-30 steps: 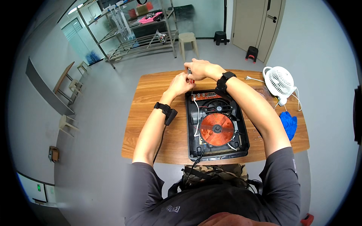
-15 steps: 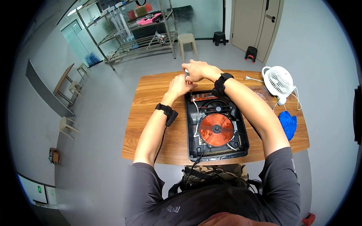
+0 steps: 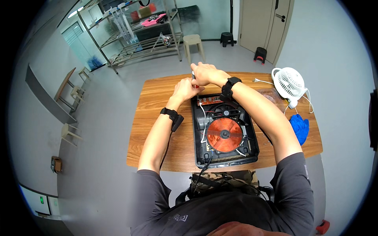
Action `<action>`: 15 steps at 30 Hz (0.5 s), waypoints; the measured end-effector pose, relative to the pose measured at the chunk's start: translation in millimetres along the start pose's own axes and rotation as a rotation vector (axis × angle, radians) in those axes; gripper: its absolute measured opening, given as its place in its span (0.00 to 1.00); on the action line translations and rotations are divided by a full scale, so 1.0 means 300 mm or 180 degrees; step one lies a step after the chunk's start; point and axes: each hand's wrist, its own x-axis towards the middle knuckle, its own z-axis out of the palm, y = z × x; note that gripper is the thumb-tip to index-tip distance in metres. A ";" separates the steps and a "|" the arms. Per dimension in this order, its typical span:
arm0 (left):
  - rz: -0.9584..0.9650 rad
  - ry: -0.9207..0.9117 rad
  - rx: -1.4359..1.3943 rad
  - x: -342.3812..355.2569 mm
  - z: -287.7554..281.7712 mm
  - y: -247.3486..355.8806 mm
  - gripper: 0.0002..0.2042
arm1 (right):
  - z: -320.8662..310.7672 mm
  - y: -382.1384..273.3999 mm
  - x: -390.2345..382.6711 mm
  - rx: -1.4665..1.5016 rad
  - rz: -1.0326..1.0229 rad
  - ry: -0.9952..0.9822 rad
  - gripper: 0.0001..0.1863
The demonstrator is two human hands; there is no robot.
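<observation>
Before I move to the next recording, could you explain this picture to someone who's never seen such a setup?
There is no robot: a person works with bare hands, seen by a wide fisheye camera on their head, looking down. On the wooden table sits an opened black appliance with a round copper-coloured coil. Near its far left corner, the left hand and right hand hold a slim, partly red tool, mostly hidden. At right are a white fan and blue cloth.

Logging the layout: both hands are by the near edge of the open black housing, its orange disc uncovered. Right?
Not the near edge: the head view shows the left hand and right hand by the far edge of the black housing.
</observation>
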 end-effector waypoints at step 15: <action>-0.0303 0.0072 0.0010 0.022 0.027 -0.035 0.28 | 0.023 -0.037 -0.029 0.0187 0.0000 0.0565 0.27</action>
